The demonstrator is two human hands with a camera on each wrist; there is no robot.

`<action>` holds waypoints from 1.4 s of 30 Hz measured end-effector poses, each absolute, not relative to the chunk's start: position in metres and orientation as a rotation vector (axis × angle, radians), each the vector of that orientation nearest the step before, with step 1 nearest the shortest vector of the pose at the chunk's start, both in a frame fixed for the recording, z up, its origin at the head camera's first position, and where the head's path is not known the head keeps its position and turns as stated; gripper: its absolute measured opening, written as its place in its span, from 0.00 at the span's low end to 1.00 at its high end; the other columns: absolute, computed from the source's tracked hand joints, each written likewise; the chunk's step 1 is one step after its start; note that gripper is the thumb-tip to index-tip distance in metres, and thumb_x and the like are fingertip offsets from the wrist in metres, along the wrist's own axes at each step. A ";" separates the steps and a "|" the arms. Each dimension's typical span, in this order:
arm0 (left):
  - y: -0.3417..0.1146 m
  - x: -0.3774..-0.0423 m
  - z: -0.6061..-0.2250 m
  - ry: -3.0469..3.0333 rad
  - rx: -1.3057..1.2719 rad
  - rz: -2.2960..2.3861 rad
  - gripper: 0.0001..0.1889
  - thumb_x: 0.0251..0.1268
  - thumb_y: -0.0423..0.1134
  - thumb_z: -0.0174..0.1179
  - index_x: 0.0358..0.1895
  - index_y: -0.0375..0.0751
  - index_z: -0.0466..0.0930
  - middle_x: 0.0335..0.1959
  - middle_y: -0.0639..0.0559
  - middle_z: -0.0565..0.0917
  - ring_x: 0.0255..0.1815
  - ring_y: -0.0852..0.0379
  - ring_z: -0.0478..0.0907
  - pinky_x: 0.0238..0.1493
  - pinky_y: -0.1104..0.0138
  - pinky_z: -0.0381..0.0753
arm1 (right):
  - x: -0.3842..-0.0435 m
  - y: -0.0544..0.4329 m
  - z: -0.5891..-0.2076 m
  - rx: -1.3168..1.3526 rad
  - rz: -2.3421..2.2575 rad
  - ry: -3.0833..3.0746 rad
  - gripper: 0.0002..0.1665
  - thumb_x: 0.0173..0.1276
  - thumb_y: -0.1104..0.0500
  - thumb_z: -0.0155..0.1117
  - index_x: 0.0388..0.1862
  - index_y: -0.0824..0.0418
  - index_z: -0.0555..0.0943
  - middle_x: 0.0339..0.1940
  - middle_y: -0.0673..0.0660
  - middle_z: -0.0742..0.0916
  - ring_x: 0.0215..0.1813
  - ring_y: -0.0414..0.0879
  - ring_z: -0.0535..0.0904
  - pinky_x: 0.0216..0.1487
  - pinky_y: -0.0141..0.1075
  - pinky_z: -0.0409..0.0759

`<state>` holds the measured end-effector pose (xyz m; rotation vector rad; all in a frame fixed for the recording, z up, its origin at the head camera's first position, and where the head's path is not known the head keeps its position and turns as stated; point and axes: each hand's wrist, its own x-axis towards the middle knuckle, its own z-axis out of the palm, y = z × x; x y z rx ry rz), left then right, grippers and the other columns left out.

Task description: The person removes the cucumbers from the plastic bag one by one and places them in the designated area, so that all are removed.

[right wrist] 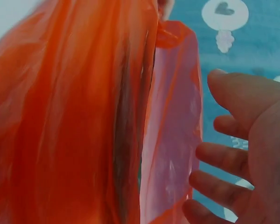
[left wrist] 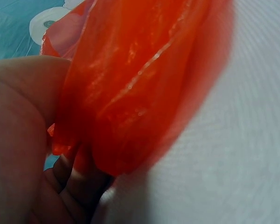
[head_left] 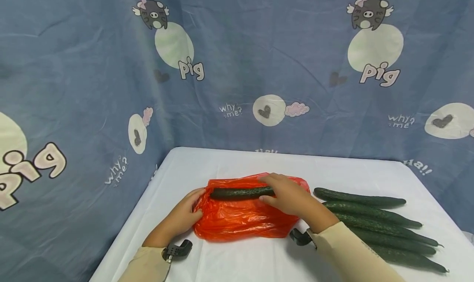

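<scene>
A red plastic bag [head_left: 240, 220] lies on the white-covered table, crinkled and bulging. One dark green cucumber [head_left: 235, 193] lies crosswise along its upper part; in the right wrist view a dark strip of the cucumber [right wrist: 125, 140] shows at the bag's open fold. At the bag's left end my left hand [head_left: 184, 216] grips the plastic between thumb and fingers. My right hand [head_left: 289, 195] is over the cucumber's right end, hiding it. The right wrist view shows its fingers [right wrist: 224, 156] spread and relaxed beside the bag's far edge, holding nothing.
Several cucumbers [head_left: 374, 212] lie side by side on the table [head_left: 200, 162], right of the bag and partly behind my right forearm. Blue cloth [head_left: 237, 60] printed with pigs hangs behind and left of the table.
</scene>
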<state>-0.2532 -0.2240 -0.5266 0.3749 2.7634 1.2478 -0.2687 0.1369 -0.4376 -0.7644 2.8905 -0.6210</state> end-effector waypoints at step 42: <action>-0.225 -0.254 -0.530 2.764 0.403 1.272 0.38 0.64 0.27 0.57 0.80 0.37 0.63 0.81 0.44 0.65 0.82 0.42 0.61 0.80 0.44 0.61 | -0.289 0.059 -0.498 -0.649 -0.751 2.914 0.37 0.68 0.42 0.73 0.73 0.52 0.78 0.71 0.56 0.81 0.74 0.58 0.72 0.76 0.65 0.58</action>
